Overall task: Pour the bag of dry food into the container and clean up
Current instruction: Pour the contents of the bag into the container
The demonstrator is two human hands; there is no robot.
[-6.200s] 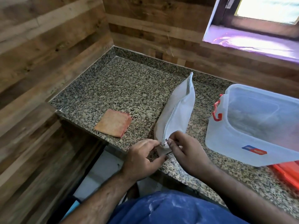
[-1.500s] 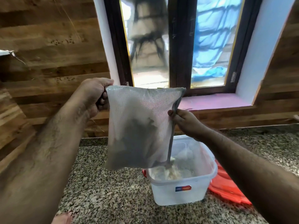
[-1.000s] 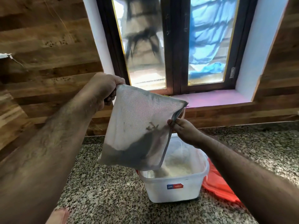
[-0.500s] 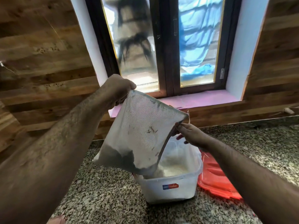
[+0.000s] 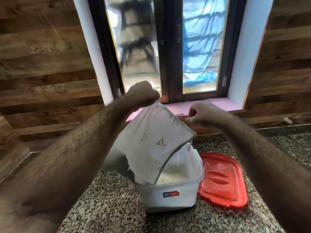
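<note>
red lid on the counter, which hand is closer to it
Right. The right hand hangs above the red lid, just left of it. The left hand is farther left, gripping the top corner of the mesh bag over the container.

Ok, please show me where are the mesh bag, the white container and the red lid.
mesh bag [image 5: 151, 140]: head view, middle of its mesh side.
white container [image 5: 170, 199]: head view, front wall, just below the label.
red lid [image 5: 222, 179]: head view, centre of its top face.
</note>
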